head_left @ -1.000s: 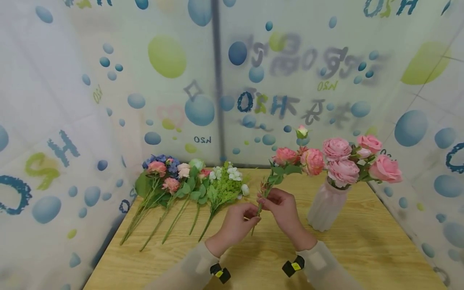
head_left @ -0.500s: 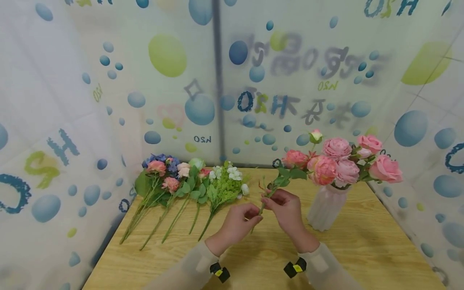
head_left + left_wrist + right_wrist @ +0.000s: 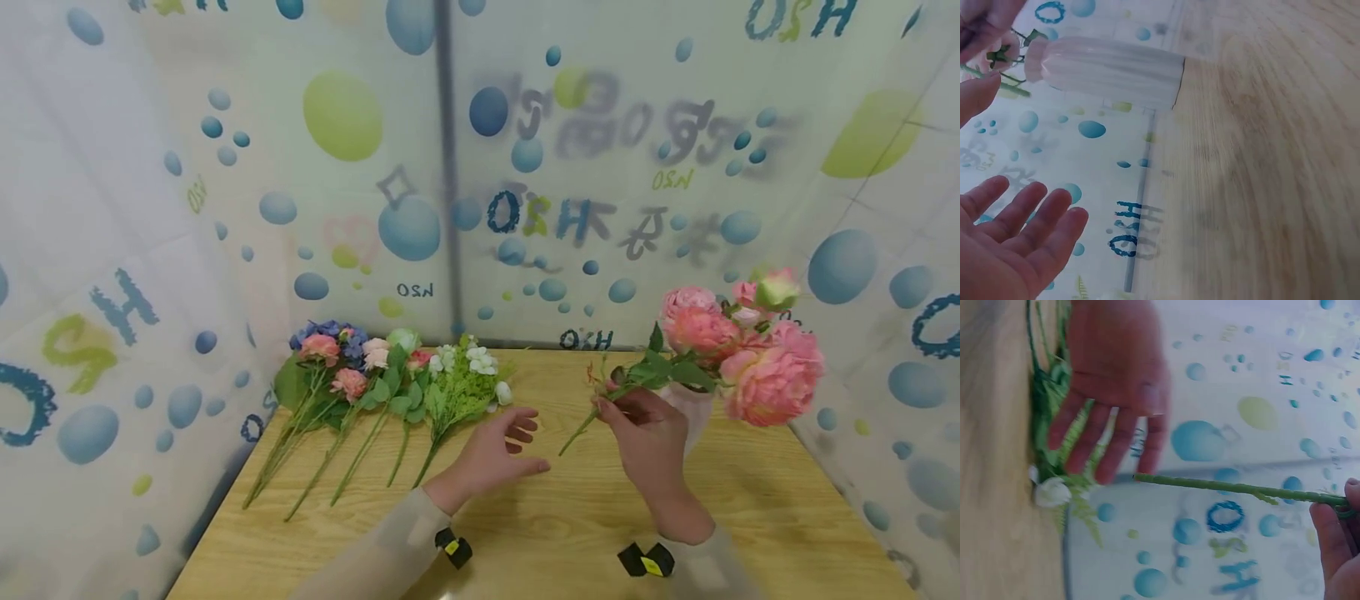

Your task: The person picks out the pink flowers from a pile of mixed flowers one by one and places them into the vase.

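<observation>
In the head view my right hand (image 3: 652, 437) pinches the green stem of a pink peony spray (image 3: 776, 375) between thumb and fingers. The spray leans right, its blooms and bud in front of the white vase (image 3: 693, 408), which holds other pink flowers, mostly covered. The bare stem end (image 3: 1210, 484) points toward my left hand in the right wrist view. My left hand (image 3: 487, 454) hovers over the table with fingers spread and nothing in them. From the left wrist, the ribbed vase (image 3: 1110, 70) shows whole, beyond the left hand (image 3: 1016, 250).
Several flower stems lie side by side on the left of the wooden table (image 3: 585, 533): a blue hydrangea (image 3: 333, 337), pink blooms (image 3: 349, 384) and a white-flowered green spray (image 3: 461, 387). A patterned curtain (image 3: 525, 317) encloses the table at the back and sides.
My left hand has let go of the stem and opened. The right hand has carried the peony spray to the right, tilting it over in front of the vase.
</observation>
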Demonstrator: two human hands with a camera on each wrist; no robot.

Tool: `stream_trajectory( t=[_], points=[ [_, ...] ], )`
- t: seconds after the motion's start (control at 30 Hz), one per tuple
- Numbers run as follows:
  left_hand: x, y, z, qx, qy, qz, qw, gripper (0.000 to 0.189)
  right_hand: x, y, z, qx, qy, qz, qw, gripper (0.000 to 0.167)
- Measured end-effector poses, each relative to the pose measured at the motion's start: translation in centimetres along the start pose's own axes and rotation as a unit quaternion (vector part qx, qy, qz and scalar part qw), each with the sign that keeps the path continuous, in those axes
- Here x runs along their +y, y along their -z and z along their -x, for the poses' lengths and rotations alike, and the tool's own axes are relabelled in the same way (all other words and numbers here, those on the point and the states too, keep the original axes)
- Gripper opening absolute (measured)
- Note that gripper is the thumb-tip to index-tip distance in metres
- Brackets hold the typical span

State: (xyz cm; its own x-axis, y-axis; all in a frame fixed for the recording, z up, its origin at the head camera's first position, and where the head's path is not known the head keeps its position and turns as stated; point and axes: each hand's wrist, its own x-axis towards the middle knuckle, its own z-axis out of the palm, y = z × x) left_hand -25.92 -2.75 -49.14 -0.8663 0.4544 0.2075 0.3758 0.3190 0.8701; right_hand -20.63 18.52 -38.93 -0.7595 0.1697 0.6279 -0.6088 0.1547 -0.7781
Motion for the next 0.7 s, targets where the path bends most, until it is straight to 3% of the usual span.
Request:
stream_trajectory(
  t=[0.3, 0.6, 0.7],
  points=[
    [0.4, -2.1, -3.2, -0.009, -0.002, -0.001, 1.0, 0.074, -2.4, 3.9, -1.3, 0.051, 0.074, -0.097, 0.9912, 0.006],
    [2.2, -6.1, -7.8, -0.005, -0.014, -0.025, 0.9996, 0.08, -2.9, 7.4, -2.1, 0.146, 0.099, -0.145, 0.9737, 0.013],
    [2.8, -7.7, -9.1, -0.003, -0.013, -0.022, 0.9997, 0.084, -3.3, 8.3, -2.3, 0.174, 0.126, -0.14, 0.9664, 0.017]
  ],
)
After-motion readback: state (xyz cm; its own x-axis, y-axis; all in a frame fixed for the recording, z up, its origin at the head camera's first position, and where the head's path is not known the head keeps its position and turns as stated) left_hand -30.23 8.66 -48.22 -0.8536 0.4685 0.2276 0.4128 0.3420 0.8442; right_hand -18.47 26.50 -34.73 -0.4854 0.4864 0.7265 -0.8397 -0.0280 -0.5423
